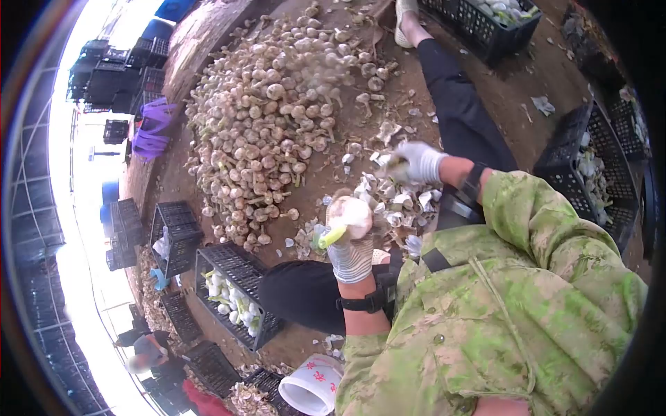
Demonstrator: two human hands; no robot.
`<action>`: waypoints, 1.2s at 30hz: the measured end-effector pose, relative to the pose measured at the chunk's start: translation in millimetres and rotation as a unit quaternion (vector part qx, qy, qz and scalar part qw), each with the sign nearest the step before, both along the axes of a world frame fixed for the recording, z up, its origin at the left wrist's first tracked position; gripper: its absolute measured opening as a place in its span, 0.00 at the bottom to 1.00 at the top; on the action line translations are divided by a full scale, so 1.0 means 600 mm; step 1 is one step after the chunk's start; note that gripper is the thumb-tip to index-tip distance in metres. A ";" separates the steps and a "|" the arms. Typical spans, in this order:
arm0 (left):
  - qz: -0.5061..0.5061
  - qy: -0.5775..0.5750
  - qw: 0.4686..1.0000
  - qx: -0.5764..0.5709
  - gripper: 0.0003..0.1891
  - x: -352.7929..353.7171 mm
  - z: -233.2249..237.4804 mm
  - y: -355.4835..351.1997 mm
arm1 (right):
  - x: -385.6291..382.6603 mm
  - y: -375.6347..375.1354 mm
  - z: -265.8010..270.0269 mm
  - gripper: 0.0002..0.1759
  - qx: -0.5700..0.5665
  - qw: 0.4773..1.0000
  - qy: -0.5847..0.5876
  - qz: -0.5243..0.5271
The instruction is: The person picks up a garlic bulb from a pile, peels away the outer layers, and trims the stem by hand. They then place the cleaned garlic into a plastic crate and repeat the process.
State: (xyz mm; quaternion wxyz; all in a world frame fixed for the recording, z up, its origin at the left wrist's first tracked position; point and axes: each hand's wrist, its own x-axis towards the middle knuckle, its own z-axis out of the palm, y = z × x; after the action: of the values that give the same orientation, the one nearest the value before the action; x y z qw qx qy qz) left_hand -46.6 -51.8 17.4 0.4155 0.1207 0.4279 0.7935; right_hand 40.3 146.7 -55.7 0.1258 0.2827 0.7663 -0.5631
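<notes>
My left hand, in a striped knit glove, is closed round a garlic bulb with a short green stem pointing down and to the left. To its upper right is my right hand, in a white glove, apart from the bulb. Its fingers are bent together and blurred, and what they hold, if anything, I cannot make out. Below both hands lies a pile of peeled garlic skins between the legs. A large heap of unpeeled garlic bulbs spreads over the ground beyond my left hand.
A black crate with trimmed garlic stands by the left knee. Another crate is at the right, and one at the top. A white bucket sits at the bottom. A person is at the lower left.
</notes>
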 end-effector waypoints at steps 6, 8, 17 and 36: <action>0.012 0.204 0.974 -0.094 0.32 0.008 -0.001 0.019 | 0.027 -0.059 0.035 0.36 -0.427 0.865 0.263 0.004; 0.001 0.271 0.961 -0.058 0.31 0.017 -0.001 0.041 | 0.038 -0.084 0.079 0.32 -0.387 0.865 0.310 -0.073; 0.107 0.701 0.661 -0.244 0.11 -0.002 0.035 0.038 | 0.043 -0.061 0.097 0.29 -0.057 0.941 0.309 -0.127; 0.029 0.056 0.982 -0.176 0.07 -0.022 -0.085 0.028 | 0.045 -0.045 0.013 0.45 -0.440 0.841 0.305 -0.077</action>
State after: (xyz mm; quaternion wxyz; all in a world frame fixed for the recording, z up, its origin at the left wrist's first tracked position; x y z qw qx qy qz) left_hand -59.7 -34.9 -33.8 0.3823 0.0769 0.5867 0.7097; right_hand 67.5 119.9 -47.9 -0.0472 0.0692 0.4136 -0.9066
